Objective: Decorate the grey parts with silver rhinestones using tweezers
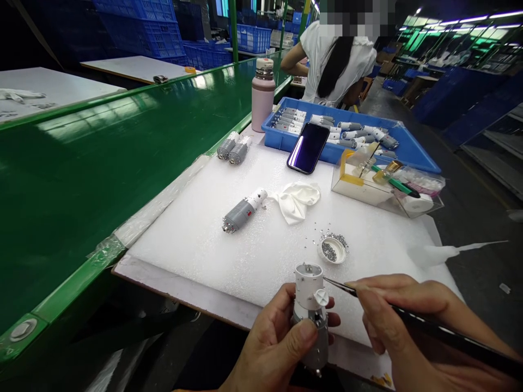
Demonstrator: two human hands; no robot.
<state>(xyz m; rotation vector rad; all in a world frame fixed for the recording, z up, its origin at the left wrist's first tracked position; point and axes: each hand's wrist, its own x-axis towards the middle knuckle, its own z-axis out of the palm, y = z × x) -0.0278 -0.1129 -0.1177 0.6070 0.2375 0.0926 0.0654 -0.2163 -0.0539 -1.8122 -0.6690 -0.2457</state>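
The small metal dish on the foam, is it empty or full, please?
Not empty: tiny metal pieces lie heaped inside the dish.

White foam sheet — a grey motor, crumpled cloth, lid of screws.

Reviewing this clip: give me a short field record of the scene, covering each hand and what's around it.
Left hand: holds white-and-grey motor upright
Right hand: holds fine tweezers, tips at the motor's white housing
Nearest: metal lid of small metal parts, on white foam sheet
Beyond: blue plastic tray of motors, phone, co-worker
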